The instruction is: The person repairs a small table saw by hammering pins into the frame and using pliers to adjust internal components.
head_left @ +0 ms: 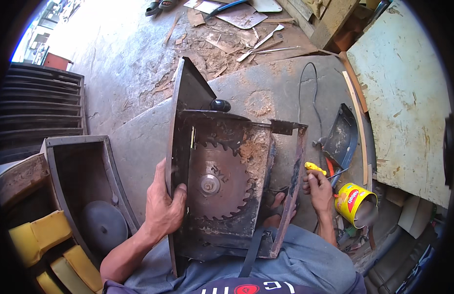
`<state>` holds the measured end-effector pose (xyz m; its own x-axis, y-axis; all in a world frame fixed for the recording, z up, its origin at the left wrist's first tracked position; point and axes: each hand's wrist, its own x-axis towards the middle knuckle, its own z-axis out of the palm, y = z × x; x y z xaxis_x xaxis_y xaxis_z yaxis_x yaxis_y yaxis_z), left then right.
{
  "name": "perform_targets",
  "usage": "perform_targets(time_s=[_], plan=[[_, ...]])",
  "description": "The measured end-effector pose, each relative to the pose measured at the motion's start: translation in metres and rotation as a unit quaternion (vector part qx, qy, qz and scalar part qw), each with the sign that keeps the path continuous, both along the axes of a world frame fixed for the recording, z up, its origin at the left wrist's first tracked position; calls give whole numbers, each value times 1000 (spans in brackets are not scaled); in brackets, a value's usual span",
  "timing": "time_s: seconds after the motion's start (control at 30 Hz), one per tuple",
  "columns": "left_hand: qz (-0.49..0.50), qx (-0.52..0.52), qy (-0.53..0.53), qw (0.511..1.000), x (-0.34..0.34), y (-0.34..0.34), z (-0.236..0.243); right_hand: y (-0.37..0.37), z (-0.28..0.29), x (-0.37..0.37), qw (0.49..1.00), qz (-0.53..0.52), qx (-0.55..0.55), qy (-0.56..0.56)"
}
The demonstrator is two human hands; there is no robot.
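A table-saw body (224,230) of dark metal stands tipped up on my lap, its underside toward me. Inside it a toothed circular saw blade (227,183) is fixed on its arbor by a nut. My left hand (165,203) grips the edge of the flat saw table (177,147), thumb on the near face. My right hand (319,188) is closed beside the frame's right side, fingertips pinched together. A yellow handle (315,168) shows right against its fingers; whether it is held or lies behind cannot be made out. Sawdust (256,147) cakes the housing.
A yellow tin (344,203) lies tilted at right, near a black metal guard (342,132) and a cable (316,93). At left are an open box (53,152) holding a grey disc (104,228), and yellow blocks (41,235). Wood scraps (227,44) litter the far floor.
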<state>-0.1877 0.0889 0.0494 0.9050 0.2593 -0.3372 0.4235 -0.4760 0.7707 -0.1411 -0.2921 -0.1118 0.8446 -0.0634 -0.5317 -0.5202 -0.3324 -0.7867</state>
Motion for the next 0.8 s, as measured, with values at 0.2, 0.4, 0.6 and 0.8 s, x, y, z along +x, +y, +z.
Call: perform_targets(time_s=[0.2, 0.4, 0.6, 0.8], plan=[[65, -94, -6, 993, -24, 16, -23, -17, -7, -9, 966, 182, -153, -98], [31, -12, 2, 999, -19, 9, -15, -48, -35, -85, 960, 181, -212, 29], [-26, 70, -7, 997, -3, 26, -12, -67, -40, -128, 958, 85, -262, 78], [-134, 59, -26, 989, 32, 93, -35, -96, -60, -148, 937, 42, -321, 132]])
